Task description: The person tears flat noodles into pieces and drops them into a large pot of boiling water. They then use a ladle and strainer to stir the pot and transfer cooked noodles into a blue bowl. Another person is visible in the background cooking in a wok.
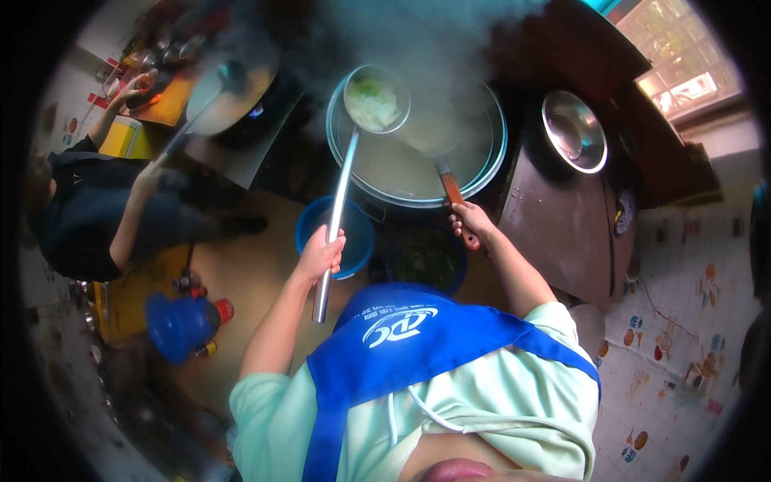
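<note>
My left hand (321, 258) grips the long steel handle of a ladle (341, 187). Its round bowl is over the left side of a large steaming pot (397, 196) and holds pale and green food (374, 103). In my right hand (471, 224) is the brown handle (452, 187) of a second utensil. Its head lies at the cloudy liquid (385, 162) in the pot, blurred by steam, so I cannot tell its exact kind.
A steel bowl (575, 131) sits on the counter (554, 229) at right. Below the pot are a blue bucket (299, 232) and a tub of greens (426, 256). At left a co-worker (84, 211) holds a ladle in a wok (202, 111). A blue plastic container (177, 325) is lower left.
</note>
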